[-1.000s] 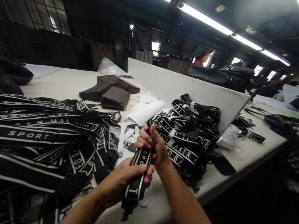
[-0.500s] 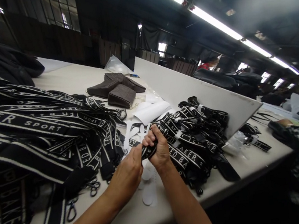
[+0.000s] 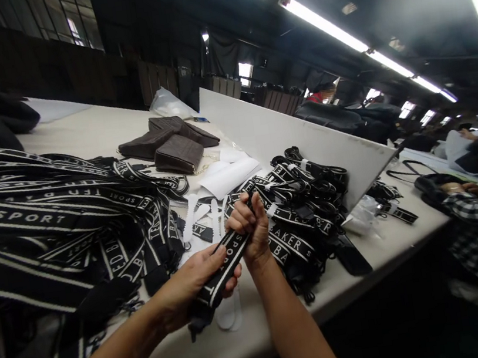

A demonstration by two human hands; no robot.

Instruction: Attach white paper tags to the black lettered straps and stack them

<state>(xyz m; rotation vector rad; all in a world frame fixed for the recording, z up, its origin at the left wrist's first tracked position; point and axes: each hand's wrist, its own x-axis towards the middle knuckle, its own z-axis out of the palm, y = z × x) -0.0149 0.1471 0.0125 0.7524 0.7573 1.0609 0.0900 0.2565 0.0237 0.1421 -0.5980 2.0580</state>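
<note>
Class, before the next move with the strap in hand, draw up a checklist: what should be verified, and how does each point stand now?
1. Left hand gripping the held strap near its lower end: ok.
2. Right hand gripping the same strap higher up: ok.
3. Strap's upper end visible for checking: cannot tell, the right hand covers much of it.
4. Loose straps on the left lying separately: not ok, they overlap in a heap.
5. Brown bags clear of both hands: ok, they lie farther back.

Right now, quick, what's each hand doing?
Left hand: closed, holding the lower part of a black-and-white strap.
Right hand: closed, holding the same strap farther up.
</note>
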